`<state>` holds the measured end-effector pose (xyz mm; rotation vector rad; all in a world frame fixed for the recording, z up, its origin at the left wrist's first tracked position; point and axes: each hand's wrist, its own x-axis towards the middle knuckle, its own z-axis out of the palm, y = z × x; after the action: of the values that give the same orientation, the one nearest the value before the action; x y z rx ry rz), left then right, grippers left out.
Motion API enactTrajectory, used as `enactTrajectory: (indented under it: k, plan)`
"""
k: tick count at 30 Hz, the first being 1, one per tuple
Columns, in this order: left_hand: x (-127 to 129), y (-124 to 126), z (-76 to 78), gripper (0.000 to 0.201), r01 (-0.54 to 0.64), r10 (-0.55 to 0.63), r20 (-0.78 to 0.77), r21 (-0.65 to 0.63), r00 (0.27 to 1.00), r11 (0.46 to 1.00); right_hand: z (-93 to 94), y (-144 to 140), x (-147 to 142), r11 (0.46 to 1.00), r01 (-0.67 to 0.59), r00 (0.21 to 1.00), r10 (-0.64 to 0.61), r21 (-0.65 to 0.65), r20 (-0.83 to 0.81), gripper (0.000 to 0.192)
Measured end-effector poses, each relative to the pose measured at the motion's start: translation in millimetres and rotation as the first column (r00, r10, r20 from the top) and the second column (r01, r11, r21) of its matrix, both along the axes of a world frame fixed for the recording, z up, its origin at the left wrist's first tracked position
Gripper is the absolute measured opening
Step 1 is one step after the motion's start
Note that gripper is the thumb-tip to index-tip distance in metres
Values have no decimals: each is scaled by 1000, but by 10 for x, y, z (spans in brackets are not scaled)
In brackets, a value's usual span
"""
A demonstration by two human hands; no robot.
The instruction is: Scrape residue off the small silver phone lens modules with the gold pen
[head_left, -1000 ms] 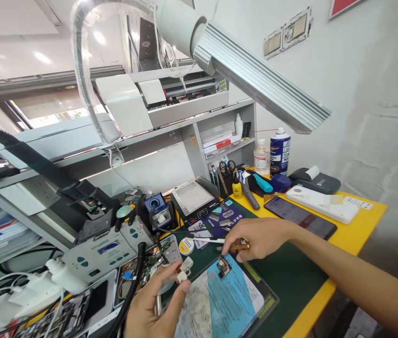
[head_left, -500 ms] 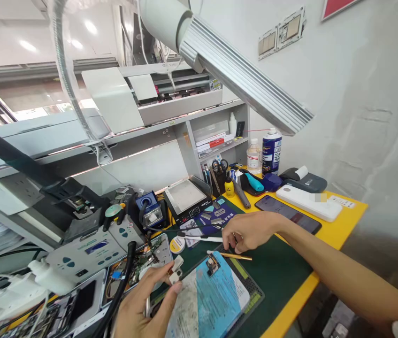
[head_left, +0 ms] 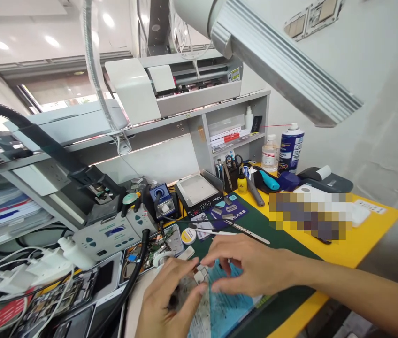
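My left hand (head_left: 172,298) pinches a small silvery part, like a phone camera module (head_left: 201,276), between thumb and fingertips. Facing it from the right, my right hand (head_left: 250,263) has its thumb and fingers apart. The right index fingertip is close to the module's upper edge; whether it touches I cannot tell. Below both hands lies a stained grey-and-blue work pad (head_left: 229,305), partly covered by them. Beyond the right hand, a pair of perforated metal tweezers (head_left: 250,232) rests on the green mat (head_left: 290,277) beside a thin white-handled tool (head_left: 213,231).
On the left are a tray of circuit boards (head_left: 174,237), a grey rework station (head_left: 114,239) and a thick black hose (head_left: 137,267). A heating plate (head_left: 199,190) stands behind. A spray can (head_left: 290,150) is at the back right. Overhead hangs a lamp (head_left: 283,61).
My right hand has moved left from beside the gold-coloured stick to the module in my left hand. The tweezers now show on the mat. The whole view has shifted rightward.
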<state>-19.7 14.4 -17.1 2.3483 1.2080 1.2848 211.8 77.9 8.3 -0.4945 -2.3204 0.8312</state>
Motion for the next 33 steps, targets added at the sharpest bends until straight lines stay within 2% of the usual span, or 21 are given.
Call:
enactTrajectory:
  k: [3, 7, 18, 26, 33]
  plan:
    - [17, -3, -2, 39, 55, -55, -30, -2, 998, 999, -6, -14, -14, 999, 14, 998, -13, 28, -56, 28]
    - [20, -12, -23, 40, 74, -73, -68, 5, 995, 997, -28, -2, -23, 999, 11, 996, -7, 45, -84, 25]
    - [22, -47, -44, 54, -5, 34, -276, 103, 961, 995, -109, -6, -32, 995, 4, 999, 0, 99, -35, 15]
    - [64, -46, 34, 30, 24, 2, -282, 89, 959, 996, -135, -2, -34, 995, -14, 999, 18, 98, -39, 13]
    - [75, -75, 60, 27, 61, -58, -236, 5, 970, 998, -115, -3, -28, 996, -34, 997, 39, 80, -66, 14]
